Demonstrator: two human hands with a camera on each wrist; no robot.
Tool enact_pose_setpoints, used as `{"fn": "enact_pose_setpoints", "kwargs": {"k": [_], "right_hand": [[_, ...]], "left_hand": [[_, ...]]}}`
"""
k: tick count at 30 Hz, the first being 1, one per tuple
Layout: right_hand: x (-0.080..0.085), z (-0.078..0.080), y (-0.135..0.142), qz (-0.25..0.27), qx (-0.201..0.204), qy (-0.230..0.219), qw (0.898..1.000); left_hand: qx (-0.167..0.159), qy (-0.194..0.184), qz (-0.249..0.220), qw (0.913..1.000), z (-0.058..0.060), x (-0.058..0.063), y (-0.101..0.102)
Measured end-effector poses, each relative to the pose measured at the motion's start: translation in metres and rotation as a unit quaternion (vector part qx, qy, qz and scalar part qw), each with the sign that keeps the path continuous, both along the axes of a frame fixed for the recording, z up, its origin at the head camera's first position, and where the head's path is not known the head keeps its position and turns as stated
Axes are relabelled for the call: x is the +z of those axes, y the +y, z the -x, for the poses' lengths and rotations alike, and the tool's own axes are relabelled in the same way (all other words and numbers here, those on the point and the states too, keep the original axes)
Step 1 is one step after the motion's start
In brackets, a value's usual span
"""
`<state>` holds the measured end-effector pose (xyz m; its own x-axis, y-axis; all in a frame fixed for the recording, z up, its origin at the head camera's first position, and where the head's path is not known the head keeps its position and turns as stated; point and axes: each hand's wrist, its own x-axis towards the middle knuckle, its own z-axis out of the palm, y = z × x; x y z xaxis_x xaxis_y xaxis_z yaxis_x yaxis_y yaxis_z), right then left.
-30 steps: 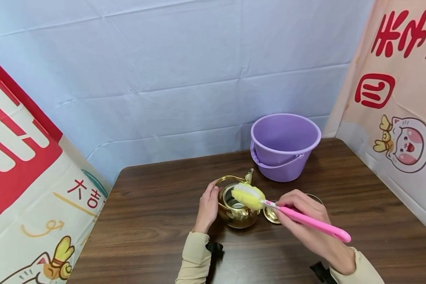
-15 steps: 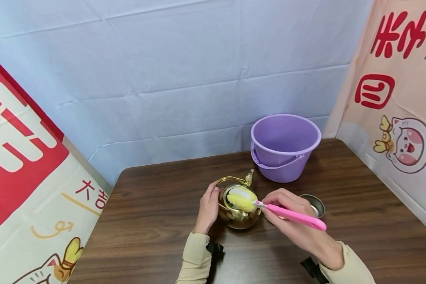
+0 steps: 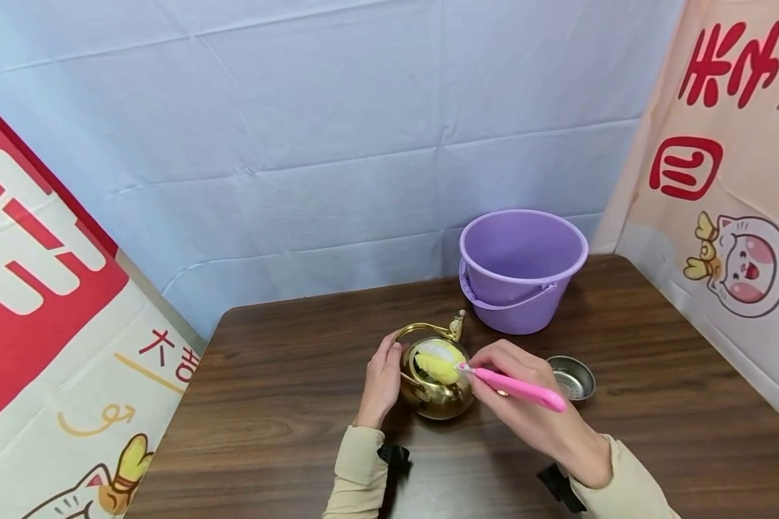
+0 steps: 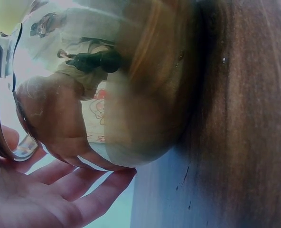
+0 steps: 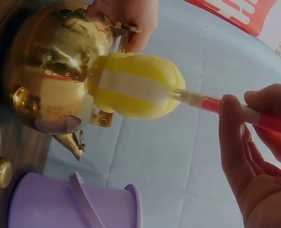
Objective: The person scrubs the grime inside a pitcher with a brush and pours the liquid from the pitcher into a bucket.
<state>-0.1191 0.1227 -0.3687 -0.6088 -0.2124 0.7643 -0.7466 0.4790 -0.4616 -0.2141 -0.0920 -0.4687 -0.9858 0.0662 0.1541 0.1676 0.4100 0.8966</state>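
A shiny gold kettle (image 3: 436, 396) stands lidless on the table, its arched handle (image 3: 422, 328) tilted to the left. My left hand (image 3: 383, 378) holds it at the left side by the handle, with fingertips touching the round body (image 4: 131, 95) in the left wrist view. My right hand (image 3: 526, 393) pinches the pink handle (image 3: 519, 387) of a sponge brush. Its yellow and white sponge head (image 5: 135, 85) sits at the kettle's mouth, the tip hidden inside. Mostly behind my right hand lies the lid, whose gold knob (image 5: 0, 172) shows in the right wrist view.
A small metal strainer bowl (image 3: 573, 378) is right of my right hand. Behind the kettle, a purple bucket (image 3: 519, 295) stands near the back edge of the wooden table (image 3: 285, 389). Pale blue cloth (image 3: 311, 144) hangs behind, with printed cloths at both sides.
My right hand has moved left and slightly up, bringing the sponge head from above the kettle's rim into its mouth. The strainer bowl has come into fuller view. My left hand stays put.
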Motion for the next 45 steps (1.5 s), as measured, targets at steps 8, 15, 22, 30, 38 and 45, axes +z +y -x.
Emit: {"fn": "enact_pose_setpoints", "kwargs": {"k": [8,15,22,30,38,45], "right_hand": [[0.0,0.005,-0.005,-0.028,-0.008,0.005,1.0],[-0.001,0.008,-0.012,-0.054,-0.034,0.013,0.998],[-0.006,0.011,-0.018,-0.086,-0.047,0.058,0.994],[-0.012,0.007,-0.021,-0.082,-0.051,0.067,0.993],[-0.01,0.008,-0.021,-0.066,-0.048,0.05,0.995],[-0.012,0.012,-0.021,-0.055,-0.05,0.043,0.996]], "left_hand": [[-0.003,0.0,-0.001,1.0,0.0,0.0,0.0],[-0.004,0.009,-0.005,0.9999,0.0,0.0,0.001],[-0.006,0.015,-0.003,0.9999,0.0,0.0,0.001],[-0.001,0.008,-0.002,1.0,0.0,0.0,0.001],[0.003,0.001,-0.006,1.0,0.0,0.0,0.001],[0.0,-0.003,-0.007,1.0,0.0,0.0,0.001]]}}
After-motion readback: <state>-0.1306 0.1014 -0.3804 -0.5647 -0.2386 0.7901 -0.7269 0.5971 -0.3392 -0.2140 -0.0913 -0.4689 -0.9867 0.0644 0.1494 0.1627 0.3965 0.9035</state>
